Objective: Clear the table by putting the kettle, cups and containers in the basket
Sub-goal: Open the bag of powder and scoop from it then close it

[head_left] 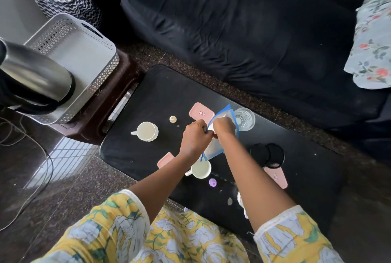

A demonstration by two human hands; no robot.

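Observation:
Over the black table (165, 93), my left hand (195, 133) and my right hand (224, 128) both grip a clear container with blue edges (213, 150), tilted between them. A steel kettle (36, 76) lies in the white perforated basket (101, 68) at the left. On the table stand two cream cups (146, 131) (201, 168), a clear glass (244, 119), three pink containers (201, 112) (165, 160) (276, 177) and a black round container (266, 155).
The basket rests on a brown stool (118, 102) left of the table. A dark sofa (232, 30) lies beyond, with a floral cloth (372, 47) at the right. Small cream (172, 119) and purple (212, 182) caps sit on the table. Cables (31, 169) trail on the floor.

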